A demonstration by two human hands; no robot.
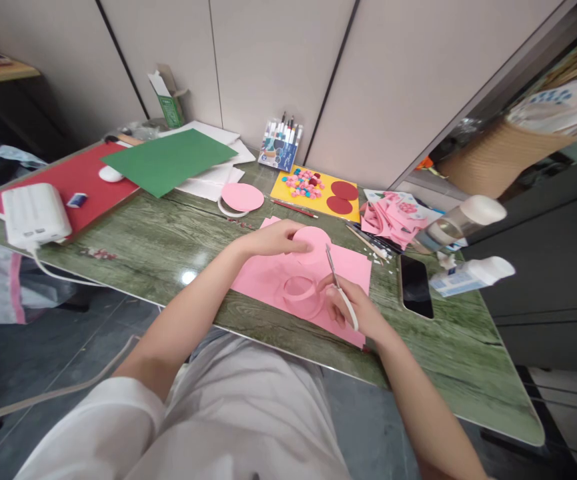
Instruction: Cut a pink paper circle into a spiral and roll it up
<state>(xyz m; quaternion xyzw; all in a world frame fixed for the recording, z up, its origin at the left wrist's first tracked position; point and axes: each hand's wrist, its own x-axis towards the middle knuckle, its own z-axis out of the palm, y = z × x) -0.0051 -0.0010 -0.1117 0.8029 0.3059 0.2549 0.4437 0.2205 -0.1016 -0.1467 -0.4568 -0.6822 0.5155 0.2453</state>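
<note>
My left hand (283, 237) pinches a round pink paper piece (313, 244) by its left edge, thumb on top. White-handled scissors (347, 303) are in my right hand (349, 307), their blades pointing up at the right edge of that round piece. Whether the blades are apart is too small to tell. Beneath both hands lie pink paper sheets (263, 277). A clear tape-like ring (302, 293) rests on the sheets, between my hands and close to the right fingers.
Behind are a pink disc (243, 197), a yellow sheet (352, 212) with pompoms and red circles, and a pen box (281, 144). Pink scraps (393, 219), a phone (416, 287) and bottles (473, 275) stand right; green paper (173, 160) and a power bank (35, 215) left.
</note>
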